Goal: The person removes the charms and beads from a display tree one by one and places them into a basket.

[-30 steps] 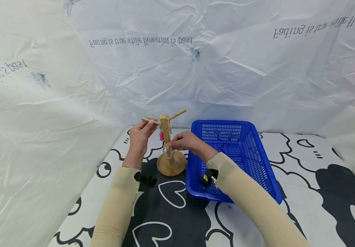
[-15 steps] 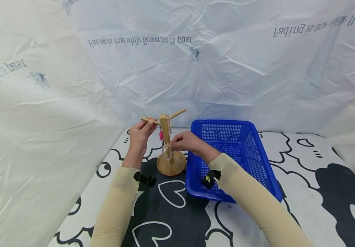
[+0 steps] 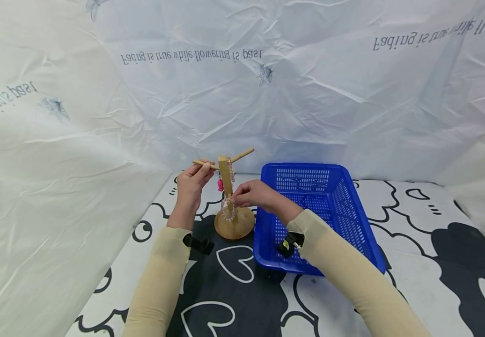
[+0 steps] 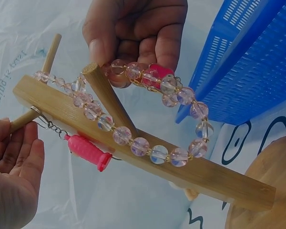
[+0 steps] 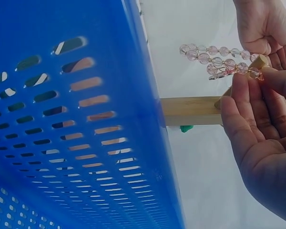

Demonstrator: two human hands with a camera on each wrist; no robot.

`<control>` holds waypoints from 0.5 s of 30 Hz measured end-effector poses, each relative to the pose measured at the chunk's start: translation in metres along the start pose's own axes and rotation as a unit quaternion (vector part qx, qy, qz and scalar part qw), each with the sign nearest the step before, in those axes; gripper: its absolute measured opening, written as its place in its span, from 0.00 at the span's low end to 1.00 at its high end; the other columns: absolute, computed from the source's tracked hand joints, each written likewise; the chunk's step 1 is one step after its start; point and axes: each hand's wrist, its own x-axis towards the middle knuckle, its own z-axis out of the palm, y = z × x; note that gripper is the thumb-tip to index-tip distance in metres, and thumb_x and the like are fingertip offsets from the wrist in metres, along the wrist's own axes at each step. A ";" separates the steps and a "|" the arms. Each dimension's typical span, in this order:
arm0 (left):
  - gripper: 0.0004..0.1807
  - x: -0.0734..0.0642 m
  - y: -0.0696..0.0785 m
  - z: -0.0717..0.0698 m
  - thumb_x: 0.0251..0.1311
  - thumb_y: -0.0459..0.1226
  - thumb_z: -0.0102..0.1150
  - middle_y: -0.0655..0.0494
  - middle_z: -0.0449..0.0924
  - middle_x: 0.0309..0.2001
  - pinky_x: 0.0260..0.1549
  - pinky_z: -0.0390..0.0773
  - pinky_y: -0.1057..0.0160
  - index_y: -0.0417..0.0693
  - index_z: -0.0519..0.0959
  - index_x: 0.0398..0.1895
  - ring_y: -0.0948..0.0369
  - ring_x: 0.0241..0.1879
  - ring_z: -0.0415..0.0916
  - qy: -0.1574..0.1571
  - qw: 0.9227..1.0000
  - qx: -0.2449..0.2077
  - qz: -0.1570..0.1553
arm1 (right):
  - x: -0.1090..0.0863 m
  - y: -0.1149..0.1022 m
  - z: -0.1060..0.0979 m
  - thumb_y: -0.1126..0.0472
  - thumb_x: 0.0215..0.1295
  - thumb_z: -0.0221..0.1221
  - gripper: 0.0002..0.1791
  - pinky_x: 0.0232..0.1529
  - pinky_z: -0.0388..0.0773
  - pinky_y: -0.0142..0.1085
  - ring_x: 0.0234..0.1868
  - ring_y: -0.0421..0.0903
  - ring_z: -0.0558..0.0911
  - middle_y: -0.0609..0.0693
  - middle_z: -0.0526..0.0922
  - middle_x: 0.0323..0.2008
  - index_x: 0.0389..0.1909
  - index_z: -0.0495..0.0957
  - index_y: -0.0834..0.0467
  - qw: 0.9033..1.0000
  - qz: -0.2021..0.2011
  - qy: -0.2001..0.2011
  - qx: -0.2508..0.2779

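Observation:
A wooden stand (image 3: 225,180) with a round base carries several pegs. My left hand (image 3: 190,187) pinches the end of its upper left peg (image 4: 25,119). A clear pink beaded bracelet (image 4: 178,155) is pinched by my right hand (image 3: 252,193) at the lower peg (image 4: 109,98); in the head view its loop hangs below my fingers. Whether the loop lies around that peg or beside it, I cannot tell. Near my left fingers, a pink charm (image 4: 87,150) dangles by a metal chain from the upper left peg. Another beaded bracelet (image 3: 231,169) hangs higher on the stand.
Just right of the stand is a blue plastic basket (image 3: 362,224), below my right forearm. Black and white printed cloth (image 3: 411,281) covers the table. Pale plastic sheeting (image 3: 310,117) rises behind and at the sides.
The bracelet's loop has swung slightly down and to the left and shows rounder. My right wrist has shifted a little to the right; my left hand keeps its place on the peg.

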 end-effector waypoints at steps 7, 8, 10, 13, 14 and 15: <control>0.16 0.000 -0.001 0.000 0.73 0.31 0.56 0.69 0.86 0.33 0.52 0.86 0.72 0.28 0.75 0.58 0.72 0.39 0.87 -0.001 1.000 -0.007 0.004 | 0.001 0.002 -0.001 0.63 0.71 0.63 0.10 0.60 0.86 0.43 0.44 0.43 0.86 0.57 0.89 0.47 0.44 0.85 0.67 1.000 -0.003 -0.006 0.003; 0.16 0.000 -0.001 0.000 0.73 0.30 0.56 0.69 0.86 0.33 0.51 0.86 0.72 0.28 0.75 0.58 0.72 0.39 0.87 -0.001 1.000 -0.008 0.005 | 0.001 0.002 -0.001 0.63 0.71 0.63 0.10 0.59 0.86 0.43 0.44 0.42 0.86 0.57 0.89 0.47 0.44 0.85 0.66 1.000 -0.003 -0.007 0.005; 0.16 0.000 -0.001 0.000 0.73 0.31 0.56 0.69 0.86 0.33 0.51 0.86 0.72 0.28 0.76 0.58 0.72 0.39 0.87 -0.001 1.000 -0.007 0.005 | 0.000 0.002 -0.001 0.63 0.71 0.63 0.10 0.59 0.87 0.43 0.44 0.42 0.86 0.58 0.89 0.46 0.44 0.85 0.67 1.000 -0.006 -0.011 0.007; 0.17 -0.001 0.000 0.000 0.73 0.31 0.56 0.69 0.86 0.33 0.52 0.86 0.71 0.26 0.75 0.59 0.72 0.40 0.86 -0.002 1.000 -0.004 0.006 | -0.002 0.000 -0.001 0.63 0.71 0.63 0.09 0.58 0.87 0.42 0.43 0.41 0.86 0.56 0.89 0.45 0.43 0.86 0.66 1.000 -0.006 -0.012 0.010; 0.18 -0.001 0.000 0.000 0.73 0.31 0.55 0.69 0.86 0.33 0.52 0.86 0.71 0.26 0.74 0.60 0.72 0.40 0.86 -0.002 1.000 -0.004 0.007 | -0.003 0.000 -0.001 0.63 0.71 0.63 0.09 0.58 0.87 0.42 0.43 0.41 0.86 0.56 0.89 0.45 0.42 0.86 0.66 1.000 -0.006 -0.012 0.011; 0.18 -0.001 0.000 0.000 0.73 0.30 0.55 0.69 0.86 0.33 0.52 0.86 0.72 0.25 0.74 0.60 0.72 0.40 0.86 -0.002 1.000 -0.005 0.006 | -0.003 0.000 -0.001 0.63 0.71 0.63 0.09 0.58 0.87 0.42 0.43 0.41 0.86 0.56 0.89 0.45 0.42 0.86 0.66 1.000 -0.006 -0.013 0.011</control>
